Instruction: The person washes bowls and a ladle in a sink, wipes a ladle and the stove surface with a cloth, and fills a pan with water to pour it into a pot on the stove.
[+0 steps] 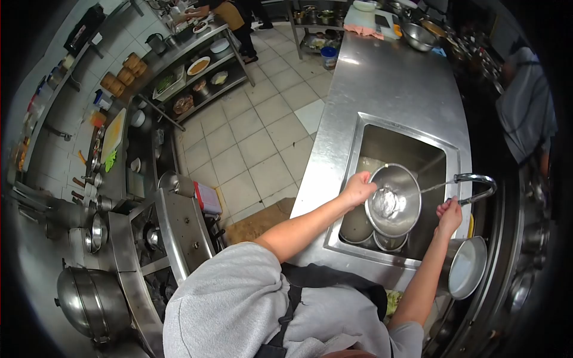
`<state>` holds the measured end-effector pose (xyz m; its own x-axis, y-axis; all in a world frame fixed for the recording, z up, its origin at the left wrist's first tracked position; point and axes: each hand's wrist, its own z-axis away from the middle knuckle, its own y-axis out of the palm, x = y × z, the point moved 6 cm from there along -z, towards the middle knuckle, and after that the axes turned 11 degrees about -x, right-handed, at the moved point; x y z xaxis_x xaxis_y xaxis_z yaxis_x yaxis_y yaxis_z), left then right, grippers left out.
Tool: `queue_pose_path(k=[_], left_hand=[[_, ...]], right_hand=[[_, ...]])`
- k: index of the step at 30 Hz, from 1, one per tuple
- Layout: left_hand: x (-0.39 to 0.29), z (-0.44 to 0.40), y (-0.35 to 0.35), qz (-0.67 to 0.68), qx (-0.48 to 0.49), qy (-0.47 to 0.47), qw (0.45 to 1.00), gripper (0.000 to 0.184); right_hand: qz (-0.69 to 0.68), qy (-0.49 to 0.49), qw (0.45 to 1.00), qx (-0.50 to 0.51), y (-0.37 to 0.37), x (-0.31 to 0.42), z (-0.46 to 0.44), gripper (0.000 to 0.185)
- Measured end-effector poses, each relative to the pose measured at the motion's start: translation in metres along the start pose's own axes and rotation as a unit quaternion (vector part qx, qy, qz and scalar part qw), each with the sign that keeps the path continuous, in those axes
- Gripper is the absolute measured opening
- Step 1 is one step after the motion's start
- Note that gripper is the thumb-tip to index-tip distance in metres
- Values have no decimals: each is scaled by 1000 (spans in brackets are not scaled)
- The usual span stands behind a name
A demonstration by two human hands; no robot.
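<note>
My left hand [359, 190] is closed on the left rim of a round stainless steel bowl [409, 210], which is tilted over the sink [373, 136]. Water runs from the curved tap [493, 186] into the bowl, and a little water shows at its bottom. My right hand [449, 216] has its fingers curled round the lower end of the tap, at the sink's right edge. Beneath the bowl, metal containers [357, 228] stand in the sink, partly hidden by it.
A large metal pot [467, 268] stands to the right of the sink. The steel counter [391, 83] runs forward to another metal bowl [419, 37]. At left are a stove [146, 238] and a big lidded pot [92, 301]. Other people [231, 21] stand at the back.
</note>
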<state>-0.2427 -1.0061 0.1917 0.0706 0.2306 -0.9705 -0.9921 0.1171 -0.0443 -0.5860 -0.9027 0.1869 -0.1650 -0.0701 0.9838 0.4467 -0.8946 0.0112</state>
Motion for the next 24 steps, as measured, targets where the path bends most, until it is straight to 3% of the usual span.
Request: queue_pose_path(k=[3,5,7,9,10,11,13,14,17,19,21,22,24], left_hand=[[1,5,4,17,1,-13,1000,13],[2,10,6,68,3,-85,994,14],[28,-1,11,76,5,-90,993,10],[41,-3,17,131,-2,-110,985,7],[16,16,18,170,-6,-122,978,5],[23,19,22,171,-11,-126,977,5],[38,23,47,228,-13,-84,970,7],[64,21,52,143,-6,-111,983,13],[61,38,63,104,49,-179,977,20],[75,31,66,53,77,-196,976,25],[65,19,74,-36,160,-135,977,33],[57,7,78,-65,162,-85,981,37],[44,-33,86,-238,127,127,954,40]], right_hand=[[45,-23,999,18,34,33,11,26],[93,-39,992,70,23,12,-2,32],[265,-275,924,17,3,15,12,42],[149,-142,978,19,-12,-8,63,59],[107,19,993,55,-3,-1,109,66],[63,182,978,86,2,4,147,74],[-49,306,938,152,5,-45,159,76],[-43,274,954,115,4,-61,149,65],[1,266,958,105,-16,-90,104,54],[38,233,969,76,-18,-52,117,50],[102,106,987,63,-25,-18,119,43],[123,117,984,62,-32,-15,115,45],[154,115,977,90,-34,-1,122,45]])
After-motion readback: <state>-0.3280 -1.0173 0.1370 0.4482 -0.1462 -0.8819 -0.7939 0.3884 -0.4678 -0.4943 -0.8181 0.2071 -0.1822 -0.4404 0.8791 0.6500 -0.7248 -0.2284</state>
